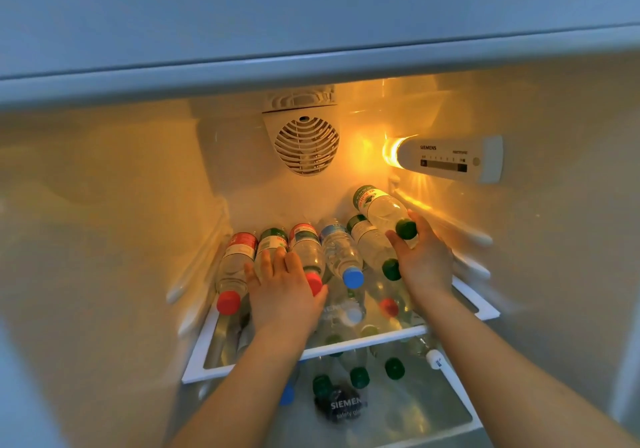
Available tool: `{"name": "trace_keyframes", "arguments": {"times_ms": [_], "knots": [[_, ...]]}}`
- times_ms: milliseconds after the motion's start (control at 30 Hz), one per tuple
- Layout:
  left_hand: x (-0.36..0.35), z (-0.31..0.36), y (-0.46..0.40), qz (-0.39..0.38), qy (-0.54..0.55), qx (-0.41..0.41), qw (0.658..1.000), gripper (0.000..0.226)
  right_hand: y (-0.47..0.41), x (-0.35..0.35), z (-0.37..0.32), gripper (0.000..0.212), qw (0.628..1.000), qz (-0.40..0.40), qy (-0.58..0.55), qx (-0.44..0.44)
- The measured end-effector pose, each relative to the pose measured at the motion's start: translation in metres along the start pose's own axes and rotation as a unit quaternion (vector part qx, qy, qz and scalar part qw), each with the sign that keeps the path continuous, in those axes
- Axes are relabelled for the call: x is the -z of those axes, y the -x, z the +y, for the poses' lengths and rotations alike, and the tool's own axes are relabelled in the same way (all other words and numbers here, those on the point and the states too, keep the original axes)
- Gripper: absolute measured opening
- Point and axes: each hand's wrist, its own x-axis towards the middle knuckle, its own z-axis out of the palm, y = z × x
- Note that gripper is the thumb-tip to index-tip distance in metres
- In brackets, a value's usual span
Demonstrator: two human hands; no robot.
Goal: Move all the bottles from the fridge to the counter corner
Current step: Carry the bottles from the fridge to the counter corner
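Several clear plastic bottles lie side by side on the fridge's top glass shelf (346,345), caps towards me: a red-capped bottle (232,271) at far left, then a green-labelled bottle (273,240), another red-capped bottle (308,250), a blue-capped bottle (341,255) and a green-capped bottle (374,245). My left hand (284,295) lies with spread fingers over the green-labelled bottle, hiding its cap, thumb beside the neighbouring red cap. My right hand (424,260) grips the neck of a lifted green-capped bottle (381,208), tilted above the row at the right.
More bottles with green caps (359,376) and a blue cap (286,395) lie on the lower shelf, seen through the glass. A fan grille (306,144) sits on the back wall. The lit control panel (446,160) juts from the right wall above the lifted bottle.
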Motion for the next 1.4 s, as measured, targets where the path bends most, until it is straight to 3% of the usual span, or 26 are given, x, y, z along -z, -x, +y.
{"name": "trace_keyframes", "arguments": {"times_ms": [500, 633, 933, 1134, 1234, 1400], "knots": [[0.003, -0.001, 0.003, -0.002, 0.029, -0.028, 0.999, 0.050, 0.003, 0.004, -0.006, 0.048, 0.999, -0.003, -0.036, 0.002], [0.008, 0.000, 0.006, 0.000, 0.021, -0.041, 0.999, 0.049, 0.015, 0.010, -0.017, 0.048, 0.998, -0.014, -0.038, 0.052], [0.040, -0.012, 0.039, 0.055, 0.016, -0.102, 0.993, 0.049, 0.033, 0.039, -0.065, 0.052, 0.977, 0.004, -0.167, 0.130], [0.077, -0.019, 0.055, 0.223, 0.115, -0.133, 0.959, 0.036, 0.034, 0.064, -0.095, 0.045, 0.973, 0.026, -0.176, 0.150], [0.100, -0.017, 0.062, 0.213, 0.176, -0.113, 0.954, 0.031, 0.038, 0.079, -0.108, 0.043, 0.976, 0.031, -0.150, 0.155], [0.139, -0.015, 0.073, 0.226, 0.186, -0.099, 0.951, 0.033, 0.052, 0.102, -0.136, 0.036, 0.974, 0.033, -0.148, 0.166]]}}
